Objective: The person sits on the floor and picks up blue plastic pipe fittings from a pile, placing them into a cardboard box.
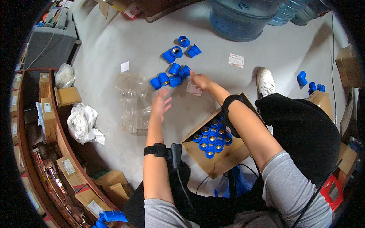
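Note:
Blue plastic pipe fittings [175,81] lie in a loose cluster on the grey floor, some showing brass-coloured threaded insides. My right hand [202,81] is at the cluster's right end, its fingertips against one blue fitting [185,71]; whether they grip it is unclear. Just below the cluster, my left hand [161,105] is empty with fingers spread. Between my forearms stands an open cardboard box [214,168]. Several blue fittings [212,137] are packed in it in rows, openings up. My right forearm hides part of the box.
Clear plastic wrap [134,105] lies left of my left hand. Beyond the cluster are more blue fittings [176,52] and a large water bottle [239,21]. A shelf with cartons [49,119] runs along the left. Printed cards [236,60] lie on the floor near my shoe [265,81].

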### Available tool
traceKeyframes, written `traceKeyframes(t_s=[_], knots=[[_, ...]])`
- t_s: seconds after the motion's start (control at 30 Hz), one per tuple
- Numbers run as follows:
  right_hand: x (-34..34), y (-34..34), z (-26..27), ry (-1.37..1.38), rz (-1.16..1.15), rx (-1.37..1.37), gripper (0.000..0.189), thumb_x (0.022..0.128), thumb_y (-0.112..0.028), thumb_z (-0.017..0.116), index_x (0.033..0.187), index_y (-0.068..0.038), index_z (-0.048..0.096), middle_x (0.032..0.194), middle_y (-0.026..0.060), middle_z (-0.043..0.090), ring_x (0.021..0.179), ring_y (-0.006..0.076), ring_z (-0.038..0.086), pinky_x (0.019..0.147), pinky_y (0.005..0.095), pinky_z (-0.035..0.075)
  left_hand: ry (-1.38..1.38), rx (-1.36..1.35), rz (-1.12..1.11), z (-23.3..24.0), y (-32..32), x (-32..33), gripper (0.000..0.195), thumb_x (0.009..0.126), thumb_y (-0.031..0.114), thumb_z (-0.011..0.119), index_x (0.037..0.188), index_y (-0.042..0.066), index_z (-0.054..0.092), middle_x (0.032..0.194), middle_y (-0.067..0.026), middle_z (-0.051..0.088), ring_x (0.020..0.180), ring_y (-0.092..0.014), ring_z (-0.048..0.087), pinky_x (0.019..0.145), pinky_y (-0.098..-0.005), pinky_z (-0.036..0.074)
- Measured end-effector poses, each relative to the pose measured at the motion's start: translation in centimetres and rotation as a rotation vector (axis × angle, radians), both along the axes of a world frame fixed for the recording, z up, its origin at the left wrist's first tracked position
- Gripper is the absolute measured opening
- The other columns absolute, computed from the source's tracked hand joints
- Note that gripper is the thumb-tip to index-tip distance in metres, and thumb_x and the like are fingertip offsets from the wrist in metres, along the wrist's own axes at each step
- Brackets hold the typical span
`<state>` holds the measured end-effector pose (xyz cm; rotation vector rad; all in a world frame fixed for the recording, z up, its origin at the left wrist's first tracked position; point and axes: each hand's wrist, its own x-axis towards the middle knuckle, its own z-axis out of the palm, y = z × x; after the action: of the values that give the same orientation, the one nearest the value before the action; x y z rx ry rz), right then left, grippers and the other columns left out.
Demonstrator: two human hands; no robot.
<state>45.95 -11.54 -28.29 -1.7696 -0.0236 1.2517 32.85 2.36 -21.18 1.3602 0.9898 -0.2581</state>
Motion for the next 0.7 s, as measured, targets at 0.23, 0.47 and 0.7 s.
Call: traceKeyframes(t_s=[0.23,0.47,0.7], knots=[[-0.8,1.8,-0.7,0.34,-0.107,0.181,0.078,0.073,-0.064,0.019,0.123,-0.005,0.025,0.129,0.0101,0.023,0.111,0.0282,0.033,0.088,0.0396,0.028,-0.012,-0.019,0.072,-4.6,0.5,1.7,0.055,0.081,0.048,0.029,0.122,0.012,0.029,0.126,0.001,0.029,0.111,-0.022,0.031,0.086,-0.0396,0.028],[-1.9,3.6,-0.3,0.346,-0.213,0.272,0.074,0.074,-0.064,0.021,0.12,-0.007,0.032,0.124,0.0059,0.03,0.091,0.0197,0.04,0.078,0.0343,0.033,0.044,-0.021,0.137,-6.2,0.5,2.8,0.057,0.08,0.051,0.03,0.124,0.015,0.026,0.126,0.0005,0.029,0.112,-0.023,0.03,0.085,-0.0398,0.028],[-2.1,1.7,-1.3,0.445,-0.161,0.424,0.064,0.077,-0.058,0.023,0.106,-0.007,0.047,0.09,0.0038,0.054,0.071,0.0123,0.043,0.065,0.0277,0.036,0.135,-0.236,0.141,-7.1,1.0,0.7,0.061,0.08,0.053,0.025,0.122,0.009,0.029,0.121,-0.0088,0.034,0.101,-0.023,0.04,0.084,-0.0369,0.031]])
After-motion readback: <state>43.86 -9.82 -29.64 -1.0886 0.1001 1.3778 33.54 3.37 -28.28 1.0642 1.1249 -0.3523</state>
